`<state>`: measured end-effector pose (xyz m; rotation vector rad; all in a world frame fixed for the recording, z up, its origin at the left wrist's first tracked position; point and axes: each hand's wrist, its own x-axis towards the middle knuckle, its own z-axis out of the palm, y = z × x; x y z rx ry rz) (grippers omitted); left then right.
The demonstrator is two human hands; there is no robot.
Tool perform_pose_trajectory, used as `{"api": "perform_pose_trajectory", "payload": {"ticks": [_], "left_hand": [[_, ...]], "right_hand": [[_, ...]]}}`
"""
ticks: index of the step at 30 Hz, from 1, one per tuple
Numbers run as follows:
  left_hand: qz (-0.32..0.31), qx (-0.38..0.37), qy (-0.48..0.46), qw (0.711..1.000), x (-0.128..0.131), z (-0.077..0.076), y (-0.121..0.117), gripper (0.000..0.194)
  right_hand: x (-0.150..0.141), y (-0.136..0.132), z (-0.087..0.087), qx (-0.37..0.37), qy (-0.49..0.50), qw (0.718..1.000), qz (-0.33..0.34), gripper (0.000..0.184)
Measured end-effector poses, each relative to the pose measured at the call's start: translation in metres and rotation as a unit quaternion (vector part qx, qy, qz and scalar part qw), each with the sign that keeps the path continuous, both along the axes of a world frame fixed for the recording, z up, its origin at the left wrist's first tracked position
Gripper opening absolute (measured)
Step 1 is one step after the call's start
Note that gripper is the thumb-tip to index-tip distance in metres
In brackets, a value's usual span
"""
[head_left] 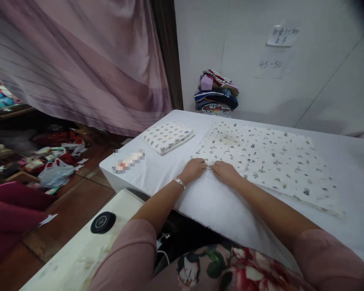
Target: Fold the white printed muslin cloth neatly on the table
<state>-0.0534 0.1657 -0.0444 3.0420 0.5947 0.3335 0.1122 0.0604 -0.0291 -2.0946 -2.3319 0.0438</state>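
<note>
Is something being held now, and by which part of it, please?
The left hand and right hand are at the near edge of the spread printed cloth, toward its left corner; whether they pinch or only press it cannot be told.

From here I make out matt printed cloth (pixel 279 161) on a surface (pixel 348 161) covered in smooth white fabric (pixel 212 206), a shiny metal bracelet (pixel 180 183), 2 paper notices (pixel 282 36), a glossy plastic bag (pixel 56 173).

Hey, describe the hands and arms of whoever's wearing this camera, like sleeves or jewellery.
The left hand and right hand are ungloved. A silver-coloured bracelet circles the left wrist; none shows on the right. Dusty-pink sleeves cover the upper arms, leaving the forearms bare.
</note>
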Motion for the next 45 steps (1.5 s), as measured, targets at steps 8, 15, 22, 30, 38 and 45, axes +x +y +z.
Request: {"api": "perform_pose_trajectory", "payload": {"ticks": [8,15,22,30,38,45], "left_hand": [[-0.008,0.032,0.007,0.999,0.0,-0.007,0.004,0.027],[-0.028,0.094,0.046,0.994,0.004,-0.006,0.004,0.023],[-0.006,0.099,0.043,0.994,0.003,-0.002,0.001,0.025],[0.002,0.04,-0.003,0.999,-0.013,0.0,-0.004,0.026],[0.027,-0.034,-0.047,0.998,-0.014,-0.001,-0.004,0.029],[0.083,-0.062,-0.075,0.992,-0.014,-0.007,-0.002,0.034]], "right_hand": [[-0.004,-0.002,0.009,-0.026,-0.023,0.999,0.007,0.032],[-0.014,0.002,0.002,-0.023,-0.065,0.998,-0.014,0.028],[-0.017,-0.003,0.001,0.011,-0.075,0.997,-0.024,0.026],[-0.022,-0.011,-0.001,0.016,-0.022,0.999,-0.035,0.038],[-0.028,-0.004,-0.01,0.026,-0.058,0.997,-0.049,0.029],[-0.032,-0.006,-0.007,0.019,-0.053,0.997,-0.043,0.026]]}}
